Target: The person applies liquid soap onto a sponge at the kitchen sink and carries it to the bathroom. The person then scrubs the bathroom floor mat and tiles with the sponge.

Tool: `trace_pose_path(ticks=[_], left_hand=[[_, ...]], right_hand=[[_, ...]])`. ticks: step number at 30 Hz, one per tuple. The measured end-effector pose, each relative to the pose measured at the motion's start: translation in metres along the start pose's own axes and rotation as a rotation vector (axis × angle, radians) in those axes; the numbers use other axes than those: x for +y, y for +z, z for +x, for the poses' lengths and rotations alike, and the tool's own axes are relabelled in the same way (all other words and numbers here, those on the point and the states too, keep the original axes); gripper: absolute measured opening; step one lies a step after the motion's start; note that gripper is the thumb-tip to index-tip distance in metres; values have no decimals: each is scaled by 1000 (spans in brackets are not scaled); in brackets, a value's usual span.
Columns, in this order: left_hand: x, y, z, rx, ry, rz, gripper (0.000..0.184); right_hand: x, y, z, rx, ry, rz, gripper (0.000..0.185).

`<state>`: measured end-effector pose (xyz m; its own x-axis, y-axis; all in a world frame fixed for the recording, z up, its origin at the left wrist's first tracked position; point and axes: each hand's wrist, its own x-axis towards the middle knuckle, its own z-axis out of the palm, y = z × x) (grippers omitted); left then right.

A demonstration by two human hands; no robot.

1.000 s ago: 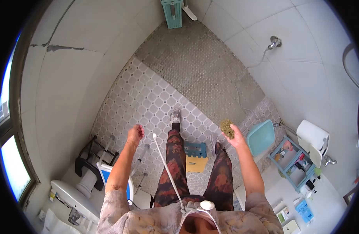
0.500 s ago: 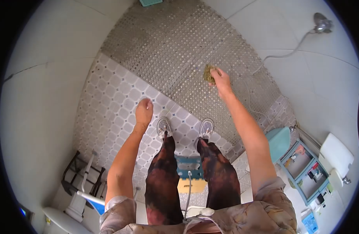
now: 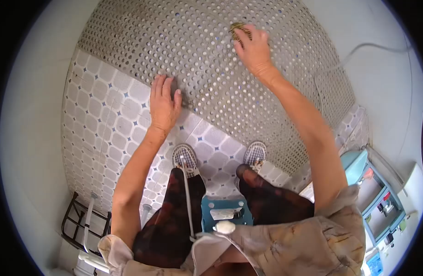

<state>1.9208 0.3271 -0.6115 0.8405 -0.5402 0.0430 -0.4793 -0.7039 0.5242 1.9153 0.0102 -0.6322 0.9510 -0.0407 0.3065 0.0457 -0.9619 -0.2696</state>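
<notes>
Presently my right hand (image 3: 256, 51) grips a scrubber (image 3: 237, 27) over the perforated mat (image 3: 285, 129); my left hand (image 3: 164, 105), thumb spread wide, reaches over its near edge.

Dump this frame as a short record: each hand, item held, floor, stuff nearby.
right hand: gripping a yellow-green fibrous scrubbing pad
pad position: over a grey perforated mat; contact pressure unclear
left hand: open, holding nothing visible, at the mat's edge; contact unclear
floor: pale patterned tiles beside the mat
feet: two checked cloth shoes, on the tiles
between legs: teal plastic stool
right side: pale teal plastic basin
</notes>
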Motion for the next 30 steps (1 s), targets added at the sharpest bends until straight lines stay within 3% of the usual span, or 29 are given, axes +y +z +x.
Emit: trace_pose_path(ticks=[5,8,14,17,20,23,25,27,30], left_hand=[[-2,-15,-17,-142,17,57,45],[-9,-9,-19,-129,39,120,46],[-11,-15,-21,-146,31,176,47],[-10,-9,-22,-168,31,241,48],[-12,-5,-22,-146,45,295,49],[-8,-3,-27,-142,70,316,51],[-9,-5,-25,-138,74,300,52],[-9,-9,-24,-157,92,316,54],[-4,-7,-23,-168,59,323,55]], right_hand=[[-62,-9,-65,-147,-147,196,32],[-42,-3,-50,-137,-54,13,32],[-5,-16,-36,-52,249,52,32],[-25,17,-49,-93,-21,100,26],[-96,5,-66,-110,9,342,19],[-46,6,-46,-112,-193,277,15],[-14,-13,-6,-339,-104,-18,18],[50,19,5,-29,-107,-49,21],[25,-9,29,-16,412,-52,19]])
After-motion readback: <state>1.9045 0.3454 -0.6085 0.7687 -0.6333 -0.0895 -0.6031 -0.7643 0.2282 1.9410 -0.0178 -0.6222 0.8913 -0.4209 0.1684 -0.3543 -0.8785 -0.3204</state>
